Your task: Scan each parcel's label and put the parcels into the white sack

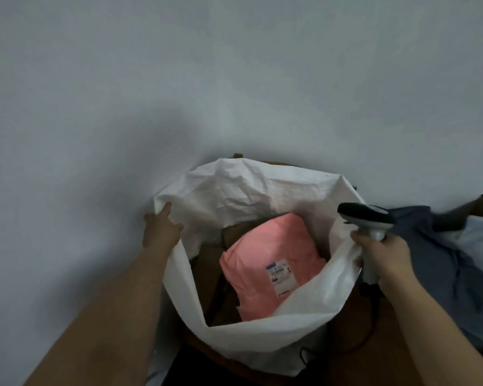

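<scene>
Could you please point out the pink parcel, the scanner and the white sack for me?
pink parcel (271,246), head view, on its upper wrapping above the label.
scanner (365,214), head view, on its dark head.
white sack (234,188), head view, on its far inner wall.

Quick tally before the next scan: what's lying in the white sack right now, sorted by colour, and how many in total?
Pink poly mailer parcel, label facing up, on top: 1
Brown cardboard parcels, partly under the pink one: at least 2, edges too dark to separate
Total visible in the white sack: at least 3
</scene>
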